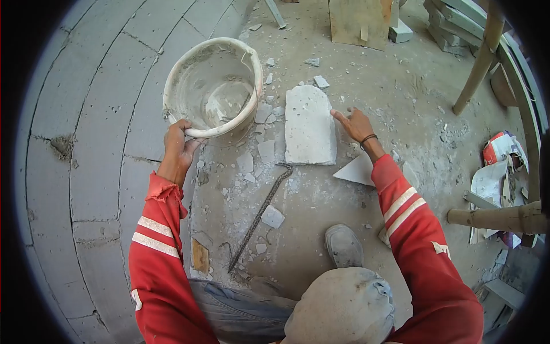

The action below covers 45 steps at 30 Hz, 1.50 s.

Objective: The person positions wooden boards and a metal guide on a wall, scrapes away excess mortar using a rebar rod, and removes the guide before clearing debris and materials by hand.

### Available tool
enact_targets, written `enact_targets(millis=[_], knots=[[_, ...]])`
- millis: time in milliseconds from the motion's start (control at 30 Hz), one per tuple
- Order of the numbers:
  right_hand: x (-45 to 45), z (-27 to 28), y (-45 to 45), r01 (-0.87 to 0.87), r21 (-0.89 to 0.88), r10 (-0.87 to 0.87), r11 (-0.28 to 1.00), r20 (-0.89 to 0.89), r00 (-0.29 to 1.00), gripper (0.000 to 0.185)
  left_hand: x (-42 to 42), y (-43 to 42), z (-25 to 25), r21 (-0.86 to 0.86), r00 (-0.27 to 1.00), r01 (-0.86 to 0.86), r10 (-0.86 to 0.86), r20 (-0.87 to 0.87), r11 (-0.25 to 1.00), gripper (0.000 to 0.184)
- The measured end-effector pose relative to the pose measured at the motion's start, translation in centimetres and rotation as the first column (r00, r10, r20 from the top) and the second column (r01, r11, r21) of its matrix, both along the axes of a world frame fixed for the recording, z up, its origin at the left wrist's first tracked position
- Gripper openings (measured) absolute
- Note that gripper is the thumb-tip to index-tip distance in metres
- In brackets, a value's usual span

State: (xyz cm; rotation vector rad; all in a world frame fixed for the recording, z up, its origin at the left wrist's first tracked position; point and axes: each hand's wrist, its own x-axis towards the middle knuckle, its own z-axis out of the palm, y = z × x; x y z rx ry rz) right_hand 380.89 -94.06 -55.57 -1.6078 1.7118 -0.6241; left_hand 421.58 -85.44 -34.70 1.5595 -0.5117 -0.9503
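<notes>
My left hand [179, 147] is closed on the near rim of a dusty, mortar-stained bucket [186, 86], which tilts so that its inside shows. Something flat and dark lies in the bucket, too coated to name. Right of it, a rough white block [310, 127] lies on the floor. Beside that block's right edge is my right hand [357, 125], fingers apart and nothing in it; whether the index fingertip touches the block I cannot tell. A triangular white block piece [356, 171] lies below my right wrist. A length of rebar [259, 221] runs from the block's lower edge toward my legs.
A grey block wall [94, 126] rises along the left. Broken chips, including one chunk [272, 217], litter the floor. A wooden board [358, 23] stands at the back. Bamboo poles [481, 60] and torn bags [497, 175] are on the right. My shoe [344, 245] is below the block.
</notes>
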Motion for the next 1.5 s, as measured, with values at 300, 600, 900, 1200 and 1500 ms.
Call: enact_targets(millis=[300,600,900,1200,1500], knots=[[8.4,-0.9,-1.1,0.361,0.427,-0.412,0.829,0.029,0.911,0.102,10.9,10.5,-12.2,0.223,0.986,-0.112,0.137,-0.098,0.968,0.027],[6.3,-2.4,-0.8,0.154,0.429,-0.3,0.89,0.297,0.907,0.111,9.4,11.7,-13.3,0.373,0.983,-0.181,0.176,0.047,0.91,0.049],[12.3,2.3,2.0,0.203,0.255,-0.274,0.945,0.282,0.919,0.119,8.9,12.4,-12.9,0.409,0.984,-0.176,0.154,0.087,0.896,0.047],[6.2,1.7,6.7,0.336,0.383,-0.508,0.861,0.602,0.616,0.096,9.0,12.6,-12.7,0.438,0.981,-0.192,0.16,0.109,0.878,0.044],[-16.0,5.8,-4.7,0.347,0.125,-0.088,0.93,0.989,-0.122,0.064,9.4,13.6,-12.4,0.488,0.995,-0.1,0.094,0.038,0.867,0.043]])
